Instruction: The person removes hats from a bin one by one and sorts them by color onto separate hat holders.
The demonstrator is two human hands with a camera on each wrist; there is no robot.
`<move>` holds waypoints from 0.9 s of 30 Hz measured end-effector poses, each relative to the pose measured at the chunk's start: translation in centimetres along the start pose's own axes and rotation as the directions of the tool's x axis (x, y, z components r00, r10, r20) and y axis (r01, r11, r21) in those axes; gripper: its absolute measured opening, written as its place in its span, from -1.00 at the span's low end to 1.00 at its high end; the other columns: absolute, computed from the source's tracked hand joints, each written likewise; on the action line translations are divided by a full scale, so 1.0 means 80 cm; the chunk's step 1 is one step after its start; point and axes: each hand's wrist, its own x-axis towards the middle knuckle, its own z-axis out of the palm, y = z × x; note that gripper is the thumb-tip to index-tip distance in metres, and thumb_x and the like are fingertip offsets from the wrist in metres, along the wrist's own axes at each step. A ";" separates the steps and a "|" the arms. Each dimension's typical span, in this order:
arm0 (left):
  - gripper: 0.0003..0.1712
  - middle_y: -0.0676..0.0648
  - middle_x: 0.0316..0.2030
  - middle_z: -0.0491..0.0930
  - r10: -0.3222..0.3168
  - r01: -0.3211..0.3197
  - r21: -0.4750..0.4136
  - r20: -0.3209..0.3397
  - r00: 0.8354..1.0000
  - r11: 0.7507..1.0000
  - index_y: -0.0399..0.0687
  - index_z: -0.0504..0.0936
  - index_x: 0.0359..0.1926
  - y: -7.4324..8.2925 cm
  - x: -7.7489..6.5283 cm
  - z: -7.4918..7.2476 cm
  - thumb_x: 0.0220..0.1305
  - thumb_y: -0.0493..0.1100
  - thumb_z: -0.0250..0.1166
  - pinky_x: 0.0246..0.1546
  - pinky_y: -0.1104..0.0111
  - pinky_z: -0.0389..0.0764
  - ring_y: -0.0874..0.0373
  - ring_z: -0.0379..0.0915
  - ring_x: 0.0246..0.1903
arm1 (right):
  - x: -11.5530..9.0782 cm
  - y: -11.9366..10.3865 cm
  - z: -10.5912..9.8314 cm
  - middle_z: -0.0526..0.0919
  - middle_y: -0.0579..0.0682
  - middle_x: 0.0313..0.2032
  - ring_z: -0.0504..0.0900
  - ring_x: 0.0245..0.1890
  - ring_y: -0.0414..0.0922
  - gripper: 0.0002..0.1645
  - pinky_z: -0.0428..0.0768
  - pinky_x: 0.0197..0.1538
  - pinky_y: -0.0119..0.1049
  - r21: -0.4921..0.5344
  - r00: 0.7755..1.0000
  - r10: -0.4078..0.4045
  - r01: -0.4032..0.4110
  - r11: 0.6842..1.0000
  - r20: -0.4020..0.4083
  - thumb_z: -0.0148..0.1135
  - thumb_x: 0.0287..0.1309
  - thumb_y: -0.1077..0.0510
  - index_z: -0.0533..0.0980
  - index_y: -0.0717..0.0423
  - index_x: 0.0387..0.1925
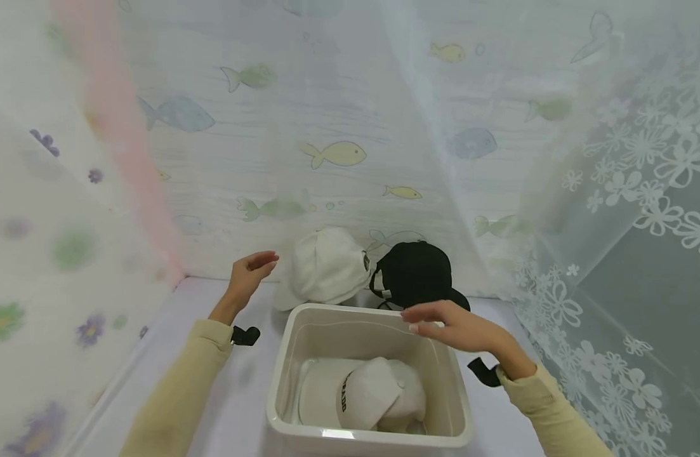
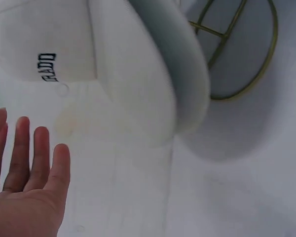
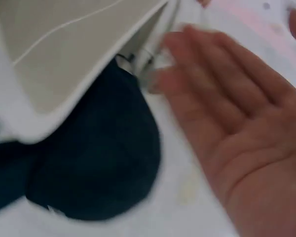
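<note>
My left hand (image 1: 249,274) is held in the air just left of a white cap (image 1: 329,266), fingers extended and nothing in them. Dark lettering marks the front of that white cap (image 2: 39,44) in the left wrist view, and its brim overlaps a second pale edge. Over the back right rim of a cream plastic bin (image 1: 278,381) hovers my right hand (image 1: 455,327), its fingers straight and holding nothing. A black cap (image 1: 415,270) stands behind the bin, close to those fingertips. Inside the bin lies a light cap (image 1: 372,390) with dark lettering, brim to the left.
A gold wire stand (image 2: 274,44) shows beneath the white cap's brim. Behind the table (image 1: 230,393) hangs a sheer curtain with fish prints (image 1: 344,153). Flower-patterned sheer fabric closes in at the left, and lace fabric (image 1: 612,374) hangs at the right.
</note>
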 end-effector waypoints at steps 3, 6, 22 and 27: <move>-0.49 -0.38 0.26 0.51 -0.099 0.099 -0.005 0.012 0.995 0.995 -0.42 0.44 0.34 -0.015 -0.010 -0.003 0.48 -0.23 0.22 0.12 0.48 0.60 0.28 0.57 0.05 | 0.039 0.015 -0.003 0.61 0.20 0.22 0.61 0.21 0.12 -0.53 0.62 0.23 -0.16 0.177 0.998 -0.040 0.049 0.983 -0.058 0.05 0.54 0.10 0.47 0.26 0.31; -0.49 -0.41 0.29 0.47 -0.169 0.169 0.011 0.009 0.986 0.986 -0.45 0.41 0.35 -0.028 -0.018 -0.005 0.50 -0.25 0.18 0.24 0.27 0.58 -0.01 0.52 0.20 | 0.073 0.028 -0.004 0.56 0.34 0.23 0.57 0.23 0.20 -0.49 0.59 0.28 -0.14 0.355 0.995 -0.022 0.057 0.933 -0.102 0.02 0.56 0.11 0.41 0.35 0.35; -0.40 -0.51 0.26 0.41 -0.464 0.468 -0.197 0.069 0.883 0.861 -0.59 0.15 0.45 -0.060 -0.046 0.013 0.55 -0.32 0.06 0.05 0.38 0.68 0.02 0.61 0.04 | 0.183 0.047 0.003 0.28 0.38 0.43 0.29 0.46 0.22 -0.41 0.41 0.44 -0.08 0.804 0.936 0.317 -0.069 0.591 -0.153 -0.24 0.66 0.10 0.18 0.42 0.47; -0.42 -0.07 -0.24 0.64 -0.489 0.470 -0.354 0.038 0.871 0.809 -0.63 0.20 0.40 -0.061 -0.052 0.015 0.49 -0.39 0.11 -0.11 0.43 0.73 0.30 0.61 -0.31 | 0.193 0.048 0.004 0.34 0.32 0.38 0.43 0.35 0.09 -0.41 0.45 0.42 -0.16 0.841 0.933 0.340 -0.092 0.533 -0.114 -0.26 0.65 0.12 0.17 0.41 0.48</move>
